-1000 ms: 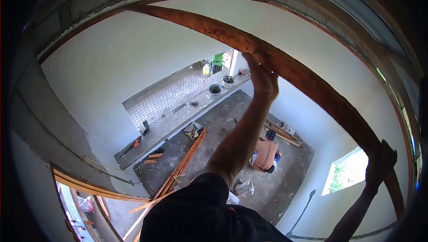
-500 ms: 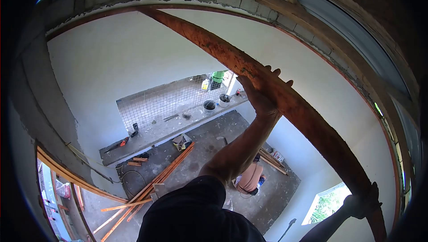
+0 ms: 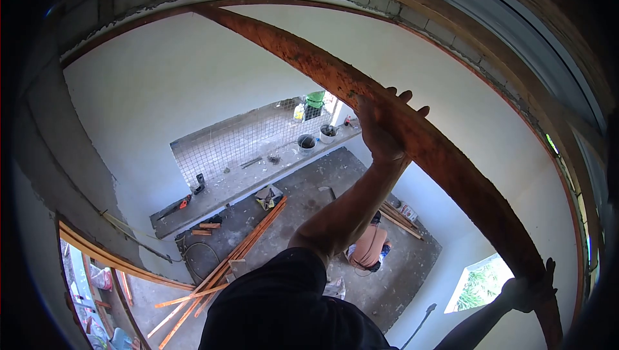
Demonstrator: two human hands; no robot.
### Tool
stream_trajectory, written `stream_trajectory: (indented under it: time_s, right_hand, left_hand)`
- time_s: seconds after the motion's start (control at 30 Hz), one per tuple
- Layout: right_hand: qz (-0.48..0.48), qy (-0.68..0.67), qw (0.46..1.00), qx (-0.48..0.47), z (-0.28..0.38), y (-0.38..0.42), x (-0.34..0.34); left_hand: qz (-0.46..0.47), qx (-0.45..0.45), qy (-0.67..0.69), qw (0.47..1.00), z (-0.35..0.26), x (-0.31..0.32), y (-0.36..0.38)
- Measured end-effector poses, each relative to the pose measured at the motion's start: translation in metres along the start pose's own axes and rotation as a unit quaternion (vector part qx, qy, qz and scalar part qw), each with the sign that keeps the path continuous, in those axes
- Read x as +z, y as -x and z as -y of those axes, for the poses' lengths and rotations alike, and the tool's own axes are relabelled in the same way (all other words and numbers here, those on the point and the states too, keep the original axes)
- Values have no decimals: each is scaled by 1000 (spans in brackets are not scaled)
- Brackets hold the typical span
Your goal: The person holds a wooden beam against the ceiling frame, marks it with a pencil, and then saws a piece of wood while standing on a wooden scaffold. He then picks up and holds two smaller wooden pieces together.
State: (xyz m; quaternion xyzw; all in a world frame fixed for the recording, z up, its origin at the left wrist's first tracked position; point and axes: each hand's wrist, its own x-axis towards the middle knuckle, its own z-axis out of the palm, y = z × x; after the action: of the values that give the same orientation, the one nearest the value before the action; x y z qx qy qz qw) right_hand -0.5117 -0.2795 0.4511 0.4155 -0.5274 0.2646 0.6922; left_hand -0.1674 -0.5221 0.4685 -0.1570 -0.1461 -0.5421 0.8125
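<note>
A long reddish-brown wooden beam (image 3: 451, 163) crosses the view from the upper left to the lower right, looking bent through the wide lens. My left hand (image 3: 387, 127) grips it near mid-length, thumb on the near side and fingertips showing past the far edge. Further down, toward the lower right end, my right hand (image 3: 530, 290) is wrapped around the same beam with some fingers sticking out beyond it. The beam's far end meets a reddish wooden strip (image 3: 155, 21) along the top of the white wall. Its near end runs out of the frame.
Far below, a person (image 3: 367, 247) crouches on the concrete floor (image 3: 309, 205). Orange-brown timber strips (image 3: 248, 243) lie to the left. Buckets (image 3: 307, 143) stand on a ledge (image 3: 258, 172) by a mesh-covered opening (image 3: 225, 147). Roof rafters (image 3: 477, 30) run close overhead at right.
The view has shifted slightly, so the room below sits a little further right. Both hands keep their hold on the beam, which has barely moved. The crouching person's posture differs slightly.
</note>
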Motion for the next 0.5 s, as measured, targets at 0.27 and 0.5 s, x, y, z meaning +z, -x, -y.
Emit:
stream_trajectory:
  time_s: [0.27, 0.5]
  right_hand:
    - [-27, -51, 995, -81, 5, 16, -24]
    - [-9, -60, 990, -127, -5, 17, -35]
  left_hand:
    - [-49, -57, -193, 978, -65, -25, 12]
    - [-58, -100, -262, 958, -97, -32, 0]
